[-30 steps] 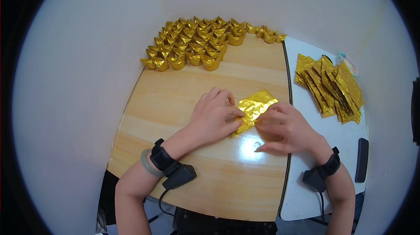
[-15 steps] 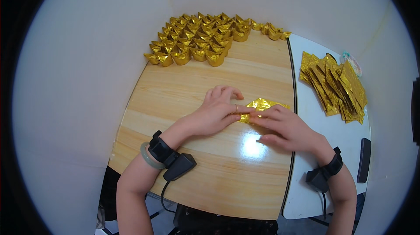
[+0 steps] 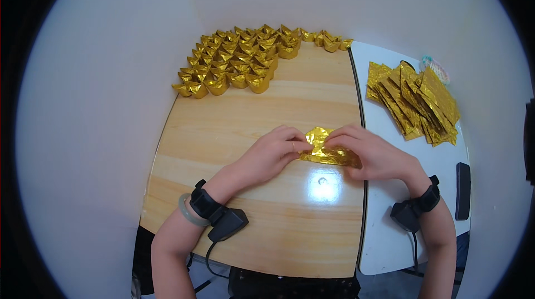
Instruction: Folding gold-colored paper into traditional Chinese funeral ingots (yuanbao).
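A partly folded sheet of gold foil paper (image 3: pixel 330 155) lies on the wooden tabletop between my hands, with a straight near edge and a raised, angled far part. My left hand (image 3: pixel 274 150) pinches its left end with the fingers drawn together. My right hand (image 3: pixel 374 151) grips the right part, with curled fingertips on top and the thumb by the near right corner. Parts of both ends are hidden under my fingers. Each wrist wears a black strap with a small cabled box.
Several folded gold paper ingots (image 3: pixel 228 62) stand in close rows at the far left, with a few more along the back edge. On the white table (image 3: pixel 401 210) to the right lie a pile of flat gold foil pieces (image 3: pixel 415 98) and a dark oblong object (image 3: pixel 462 191). Pale walls enclose the tables.
My left fingers have drawn together onto the paper's left end. My right hand has gone from lying flat to curling round the right part. The whole view has shifted slightly.
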`<act>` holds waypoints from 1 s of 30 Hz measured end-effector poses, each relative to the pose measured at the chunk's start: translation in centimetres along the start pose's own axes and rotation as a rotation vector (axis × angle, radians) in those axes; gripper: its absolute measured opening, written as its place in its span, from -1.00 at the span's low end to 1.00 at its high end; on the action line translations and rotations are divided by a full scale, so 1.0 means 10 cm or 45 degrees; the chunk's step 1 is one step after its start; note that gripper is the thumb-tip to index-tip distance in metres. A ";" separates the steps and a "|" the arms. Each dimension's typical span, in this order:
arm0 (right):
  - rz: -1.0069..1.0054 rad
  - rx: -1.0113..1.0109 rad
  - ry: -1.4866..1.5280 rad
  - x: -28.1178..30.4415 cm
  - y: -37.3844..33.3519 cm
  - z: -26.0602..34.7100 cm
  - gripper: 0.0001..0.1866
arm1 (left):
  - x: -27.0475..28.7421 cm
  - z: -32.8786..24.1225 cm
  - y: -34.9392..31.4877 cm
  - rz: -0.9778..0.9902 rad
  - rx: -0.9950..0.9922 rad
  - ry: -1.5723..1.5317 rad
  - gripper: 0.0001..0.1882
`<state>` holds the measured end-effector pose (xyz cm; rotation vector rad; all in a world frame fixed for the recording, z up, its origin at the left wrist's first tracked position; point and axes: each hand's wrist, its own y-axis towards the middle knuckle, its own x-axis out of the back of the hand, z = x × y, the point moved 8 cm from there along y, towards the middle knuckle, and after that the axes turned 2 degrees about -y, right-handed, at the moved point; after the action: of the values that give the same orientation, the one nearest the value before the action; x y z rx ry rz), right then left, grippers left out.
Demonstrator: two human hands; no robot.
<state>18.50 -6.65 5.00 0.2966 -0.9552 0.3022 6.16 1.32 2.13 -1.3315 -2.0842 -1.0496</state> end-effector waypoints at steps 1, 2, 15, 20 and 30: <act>-0.034 0.018 -0.197 0.06 -0.02 0.01 -0.48 | -0.01 0.00 0.00 0.037 0.009 0.008 -0.64; -0.033 0.016 -0.204 0.08 -0.04 0.00 -0.48 | -0.01 -0.03 0.01 0.033 0.003 0.006 -0.64; 0.033 0.044 -0.048 0.08 -0.08 -0.21 -0.67 | 0.01 -0.20 -0.01 0.138 -0.163 0.265 -0.61; -0.105 0.056 -0.147 0.11 -0.05 -0.05 -0.66 | 0.00 -0.38 0.01 0.031 -0.253 0.433 -0.77; -0.112 0.052 -0.588 0.01 0.03 0.18 -0.60 | -0.07 -0.49 -0.05 -0.072 -0.421 0.835 -0.86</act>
<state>17.08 -7.02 6.07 0.4563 -1.3873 0.1738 5.92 -3.04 4.42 -0.8854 -1.5043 -1.6417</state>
